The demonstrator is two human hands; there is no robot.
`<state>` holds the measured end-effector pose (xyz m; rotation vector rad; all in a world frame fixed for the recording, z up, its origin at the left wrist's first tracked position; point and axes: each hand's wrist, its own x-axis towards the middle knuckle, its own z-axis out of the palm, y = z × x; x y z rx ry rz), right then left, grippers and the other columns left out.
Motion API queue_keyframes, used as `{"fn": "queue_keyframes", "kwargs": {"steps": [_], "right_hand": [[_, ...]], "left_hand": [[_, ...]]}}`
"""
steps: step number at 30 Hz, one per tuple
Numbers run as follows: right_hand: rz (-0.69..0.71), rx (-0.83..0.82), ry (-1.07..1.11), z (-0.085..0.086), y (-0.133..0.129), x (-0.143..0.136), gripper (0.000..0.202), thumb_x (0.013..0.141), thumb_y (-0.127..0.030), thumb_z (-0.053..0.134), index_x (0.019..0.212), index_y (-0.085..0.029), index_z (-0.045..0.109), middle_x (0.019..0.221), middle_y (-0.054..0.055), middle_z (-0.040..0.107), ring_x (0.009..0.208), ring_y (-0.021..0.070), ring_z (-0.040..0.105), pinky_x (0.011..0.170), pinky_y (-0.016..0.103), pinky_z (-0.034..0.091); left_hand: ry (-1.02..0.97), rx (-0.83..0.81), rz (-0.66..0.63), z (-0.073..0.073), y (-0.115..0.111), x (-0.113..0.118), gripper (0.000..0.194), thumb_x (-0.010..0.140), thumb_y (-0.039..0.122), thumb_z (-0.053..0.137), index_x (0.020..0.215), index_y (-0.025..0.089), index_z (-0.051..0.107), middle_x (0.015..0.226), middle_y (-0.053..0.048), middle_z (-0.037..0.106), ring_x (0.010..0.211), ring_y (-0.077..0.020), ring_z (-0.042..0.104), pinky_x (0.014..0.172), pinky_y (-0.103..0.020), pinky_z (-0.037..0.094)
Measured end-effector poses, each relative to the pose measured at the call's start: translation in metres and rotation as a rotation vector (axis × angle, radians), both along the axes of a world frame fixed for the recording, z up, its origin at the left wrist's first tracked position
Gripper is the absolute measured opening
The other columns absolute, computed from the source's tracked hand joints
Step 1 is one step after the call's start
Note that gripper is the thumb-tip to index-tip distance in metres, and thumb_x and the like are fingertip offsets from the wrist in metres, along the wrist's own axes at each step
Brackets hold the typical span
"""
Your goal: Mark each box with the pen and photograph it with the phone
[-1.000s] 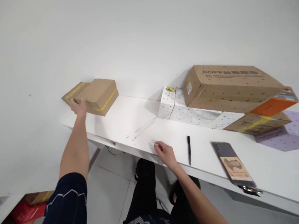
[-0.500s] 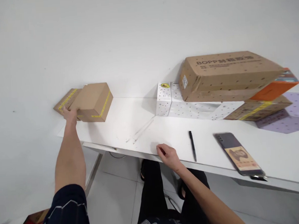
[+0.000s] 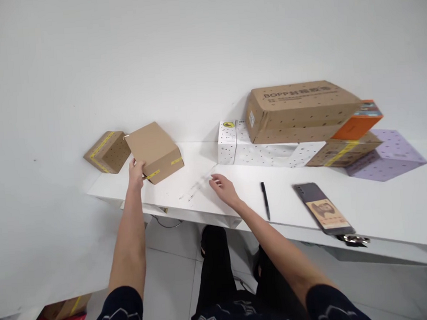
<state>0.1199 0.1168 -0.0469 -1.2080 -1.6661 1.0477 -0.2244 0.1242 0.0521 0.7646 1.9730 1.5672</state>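
Note:
My left hand (image 3: 136,174) grips the near left corner of a brown cardboard box (image 3: 157,144) with yellow tape on its sides. The box looks slightly turned on the white table (image 3: 168,195); whether it is lifted, I cannot tell. Left of it, a smaller cardboard box (image 3: 112,150) with yellow tape stands by the wall. My right hand (image 3: 223,188) hovers over the tabletop with fingers loosely curled and apart, nothing in them. Close to that hand, two faint dark streaks (image 3: 197,185) mark the surface, and a black pen (image 3: 265,200) lies to its right.
Along the wall at right stand white spotted boxes (image 3: 260,153), a long brown BOPP carton (image 3: 301,115) on top, an orange box (image 3: 359,123) and a lilac box (image 3: 389,157). A phone (image 3: 324,208) lies near the table's front edge, beside a metal clip (image 3: 354,239).
My left hand has drawn the cardboard box rightward, away from the smaller box, and turned it. My right hand has moved forward over the table. The view has shifted somewhat.

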Motion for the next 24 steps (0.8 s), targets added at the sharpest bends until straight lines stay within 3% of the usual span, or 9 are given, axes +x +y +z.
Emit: {"fn": "queue_keyframes", "kwargs": {"steps": [2, 5, 7, 11, 14, 17, 21, 22, 24], "right_hand": [[0.033, -0.047, 0.018, 0.013, 0.023, -0.019, 0.061, 0.084, -0.051, 0.058, 0.135, -0.016, 0.056, 0.140, 0.020, 0.056, 0.109, 0.0297, 0.065, 0.094, 0.048, 0.054], [0.155, -0.049, 0.054, 0.029, 0.042, -0.048, 0.087, 0.080, -0.058, 0.066, 0.152, -0.017, 0.038, 0.161, 0.019, 0.032, 0.144, 0.0353, 0.039, 0.117, 0.054, 0.034], [0.253, -0.017, 0.090, 0.035, 0.040, -0.063, 0.093, 0.078, -0.059, 0.069, 0.154, -0.017, 0.034, 0.162, 0.018, 0.032, 0.150, 0.0338, 0.030, 0.123, 0.052, 0.025], [0.256, 0.035, 0.188, 0.031, 0.011, -0.067, 0.087, 0.083, -0.061, 0.064, 0.153, -0.018, 0.035, 0.149, 0.017, 0.046, 0.141, 0.0295, 0.040, 0.119, 0.048, 0.034], [0.081, 0.010, 0.208, 0.026, -0.003, -0.037, 0.071, 0.090, -0.064, 0.053, 0.148, -0.024, 0.045, 0.139, 0.015, 0.053, 0.131, 0.0286, 0.048, 0.113, 0.050, 0.040], [-0.072, 0.001, 0.215, 0.028, -0.001, 0.013, 0.063, 0.092, -0.066, 0.048, 0.140, -0.027, 0.055, 0.134, 0.012, 0.060, 0.126, 0.0298, 0.053, 0.111, 0.052, 0.041], [-0.221, -0.100, 0.239, 0.029, 0.001, 0.081, 0.070, 0.091, -0.070, 0.047, 0.147, -0.028, 0.049, 0.154, 0.011, 0.048, 0.135, 0.0292, 0.050, 0.113, 0.048, 0.042], [-0.256, -0.121, 0.235, 0.028, -0.004, 0.095, 0.072, 0.091, -0.070, 0.046, 0.150, -0.029, 0.045, 0.159, 0.010, 0.041, 0.138, 0.0286, 0.047, 0.114, 0.048, 0.041], [-0.291, -0.127, 0.221, 0.023, -0.021, 0.116, 0.074, 0.092, -0.071, 0.044, 0.154, -0.031, 0.038, 0.164, 0.010, 0.033, 0.141, 0.0277, 0.046, 0.113, 0.048, 0.042]], "left_hand": [[-0.027, 0.013, -0.007, 0.003, -0.007, 0.009, 0.067, 0.060, 0.026, 0.061, 0.127, 0.030, 0.054, 0.117, -0.004, 0.065, 0.092, -0.0207, 0.062, 0.071, -0.036, 0.057], [-0.040, 0.002, -0.019, 0.009, -0.018, 0.019, 0.070, 0.057, 0.024, 0.060, 0.126, 0.031, 0.055, 0.118, -0.004, 0.064, 0.097, -0.0227, 0.062, 0.071, -0.035, 0.057], [-0.030, -0.001, -0.040, 0.011, -0.027, 0.028, 0.070, 0.056, 0.023, 0.059, 0.125, 0.031, 0.056, 0.115, -0.004, 0.065, 0.096, -0.0230, 0.063, 0.069, -0.034, 0.057], [0.014, -0.011, -0.101, 0.009, -0.056, 0.058, 0.067, 0.062, 0.025, 0.060, 0.129, 0.028, 0.054, 0.110, -0.005, 0.065, 0.094, -0.0228, 0.065, 0.066, -0.031, 0.057], [0.042, -0.052, -0.188, -0.005, -0.090, 0.101, 0.064, 0.072, 0.037, 0.066, 0.133, 0.026, 0.050, 0.117, -0.009, 0.061, 0.099, -0.0245, 0.066, 0.069, -0.033, 0.060], [0.019, -0.022, -0.275, -0.028, -0.131, 0.162, 0.072, 0.078, 0.051, 0.068, 0.141, 0.027, 0.043, 0.125, -0.013, 0.057, 0.098, -0.0243, 0.068, 0.078, -0.039, 0.060], [0.003, 0.045, -0.541, -0.048, -0.169, 0.226, 0.055, 0.085, 0.056, 0.063, 0.134, 0.033, 0.053, 0.120, -0.009, 0.063, 0.101, -0.0233, 0.069, 0.091, -0.040, 0.057], [0.055, 0.075, -0.521, -0.048, -0.172, 0.231, 0.046, 0.087, 0.056, 0.061, 0.127, 0.033, 0.058, 0.117, -0.008, 0.065, 0.103, -0.0235, 0.068, 0.092, -0.039, 0.057], [0.201, 0.163, -0.328, -0.044, -0.165, 0.223, 0.035, 0.089, 0.054, 0.058, 0.114, 0.030, 0.064, 0.113, -0.008, 0.066, 0.106, -0.0239, 0.066, 0.094, -0.039, 0.055]]}}
